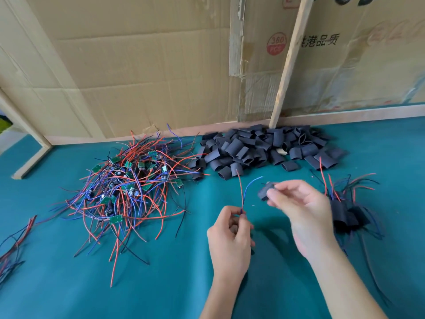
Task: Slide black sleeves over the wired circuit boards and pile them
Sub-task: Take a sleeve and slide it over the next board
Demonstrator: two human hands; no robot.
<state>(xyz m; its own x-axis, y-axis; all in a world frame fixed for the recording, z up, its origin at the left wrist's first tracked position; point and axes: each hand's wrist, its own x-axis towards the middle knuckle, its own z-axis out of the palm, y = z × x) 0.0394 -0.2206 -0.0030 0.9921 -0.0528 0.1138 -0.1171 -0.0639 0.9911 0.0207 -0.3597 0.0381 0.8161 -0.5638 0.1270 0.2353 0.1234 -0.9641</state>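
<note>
We see a single black sleeve [265, 192], blurred, pinched between the fingertips of the right hand [301, 210] and held above the teal table cover [69, 284]. Just left of it, the left hand [230, 236] is curled around a wired board; only its red and blue wires [244, 194] show, rising from the fist, and the board itself is hidden. The two hands are near each other but apart. Right of the right hand lies a small pile of sleeved boards [347, 217], wires fanning outward. Behind the hands, along the back edge, sits the heap of loose black sleeves [264, 149]. To the left lies the tangled heap of bare green circuit boards [131, 183]. Cardboard sheets [138, 65] and a leaning wooden batten [289, 63] stand behind.
</note>
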